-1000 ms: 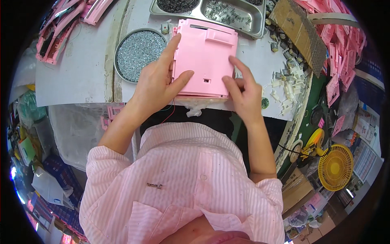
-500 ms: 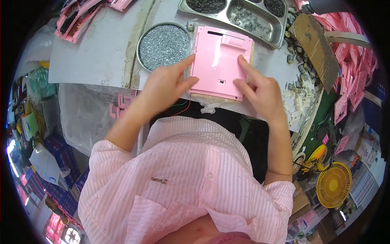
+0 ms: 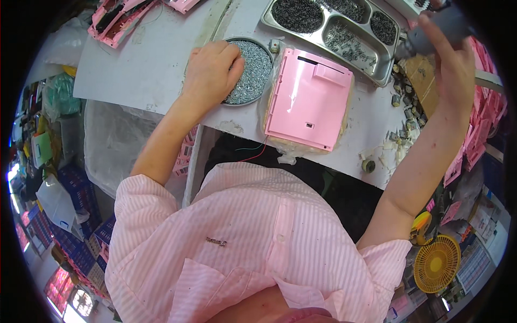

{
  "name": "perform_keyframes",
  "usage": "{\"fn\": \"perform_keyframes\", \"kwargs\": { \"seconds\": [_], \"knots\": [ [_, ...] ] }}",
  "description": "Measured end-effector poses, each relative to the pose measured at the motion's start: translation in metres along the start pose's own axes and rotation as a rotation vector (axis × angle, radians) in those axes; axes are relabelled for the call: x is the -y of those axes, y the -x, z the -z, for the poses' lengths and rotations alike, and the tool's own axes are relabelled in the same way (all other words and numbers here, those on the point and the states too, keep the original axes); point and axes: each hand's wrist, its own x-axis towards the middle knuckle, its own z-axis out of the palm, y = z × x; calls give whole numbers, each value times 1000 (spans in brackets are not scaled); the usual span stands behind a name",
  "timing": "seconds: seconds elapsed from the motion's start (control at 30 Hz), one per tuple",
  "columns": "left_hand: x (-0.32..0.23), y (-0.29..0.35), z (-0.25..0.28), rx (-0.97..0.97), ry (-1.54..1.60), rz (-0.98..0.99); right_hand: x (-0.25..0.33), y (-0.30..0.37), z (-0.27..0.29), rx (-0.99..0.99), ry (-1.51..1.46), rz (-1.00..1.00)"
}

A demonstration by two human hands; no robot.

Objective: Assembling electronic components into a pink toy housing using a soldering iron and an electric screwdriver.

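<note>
Fingers [image 3: 230, 52] out on both sides of the pink panel [image 3: 308, 105]!
My left hand [image 3: 210, 74] curls at the round tray [image 3: 245, 103], fingertips hidden; my right hand [image 3: 455, 70] meets a grey tool [image 3: 446, 22], grip unclear; between, the panel lies on the counter [image 3: 140, 64].

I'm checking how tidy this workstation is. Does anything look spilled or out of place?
Two mild oddities: a thin red wire hangs past the edge of the table from the near left corner of the pink panel, where it might snag; and small metal parts lie strewn loose on the right, outside the compartmented tray.
</note>
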Motion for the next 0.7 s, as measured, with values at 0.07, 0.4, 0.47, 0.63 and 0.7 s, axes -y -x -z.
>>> {"fn": "perform_keyframes", "kwargs": {
  "seconds": [0.07, 0.4, 0.47, 0.63, 0.7],
  "knots": [
    [3, -2, -3, 57, -2, 17, -1, 9, 7, 118, -51, -123],
    [-47, -5, 5, 84, 394, -89, 22, 106, -47, -45, -527, -143],
    [-76, -5, 10, 57, 497, -161, 35, 115, -52, 53, -595, -79],
    [-113, -5, 10, 133, 661, -215, 44, 112, -41, 216, -690, 132],
    [-113, -7, 9, 129, 614, -244, 42, 114, -44, 204, -695, 95]
  ]
}}
